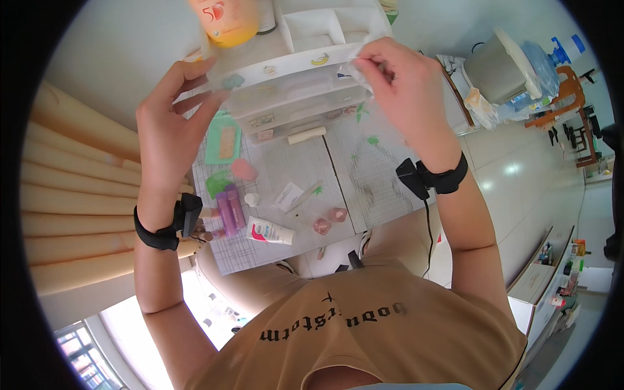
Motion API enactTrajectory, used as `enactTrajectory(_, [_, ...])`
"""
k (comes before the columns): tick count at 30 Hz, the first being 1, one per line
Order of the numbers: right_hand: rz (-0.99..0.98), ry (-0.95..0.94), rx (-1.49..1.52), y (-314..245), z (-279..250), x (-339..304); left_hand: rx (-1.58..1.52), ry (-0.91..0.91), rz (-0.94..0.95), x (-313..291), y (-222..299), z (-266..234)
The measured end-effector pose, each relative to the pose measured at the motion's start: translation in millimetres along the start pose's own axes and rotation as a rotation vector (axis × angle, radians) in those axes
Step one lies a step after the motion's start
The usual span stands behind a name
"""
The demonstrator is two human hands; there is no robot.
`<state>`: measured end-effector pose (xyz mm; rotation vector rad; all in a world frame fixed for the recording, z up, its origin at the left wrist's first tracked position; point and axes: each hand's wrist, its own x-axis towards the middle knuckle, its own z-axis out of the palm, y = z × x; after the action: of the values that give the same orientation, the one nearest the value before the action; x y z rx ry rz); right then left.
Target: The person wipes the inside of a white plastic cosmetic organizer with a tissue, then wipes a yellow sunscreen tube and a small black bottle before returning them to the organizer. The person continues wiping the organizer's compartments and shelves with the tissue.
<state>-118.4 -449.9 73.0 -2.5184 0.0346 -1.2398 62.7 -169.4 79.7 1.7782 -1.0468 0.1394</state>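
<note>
Above the left hand (170, 123), an orange bottle (224, 23) is cut off by the top edge; right hand (400, 84) fingertips hide the white organiser (305, 62) corner
</note>
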Motion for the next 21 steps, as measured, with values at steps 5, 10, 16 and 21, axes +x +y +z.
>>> enactTrajectory(5, [-0.005, -0.049, 0.082, -11.7, 22.7, -3.9, -0.003, 0.009, -0.019, 0.5, -2.1, 1.3])
enactTrajectory(10, [-0.185, -0.136, 0.053, -33.3, 46.7, -5.5, 0.029, 0.021, -0.05, 0.1, 4.8, 1.6])
enactTrajectory(16, [-0.096, 0.189, -0.046, -13.2, -66.4, 37.4, 0.194, 0.004, 0.061, -0.6, 15.8, 1.5])
enactTrajectory(21, [-0.047, -0.001, 0.052, 37.7, -66.0, 88.2, 0.246, 0.038, 0.103, 9.1, 14.7, 8.2])
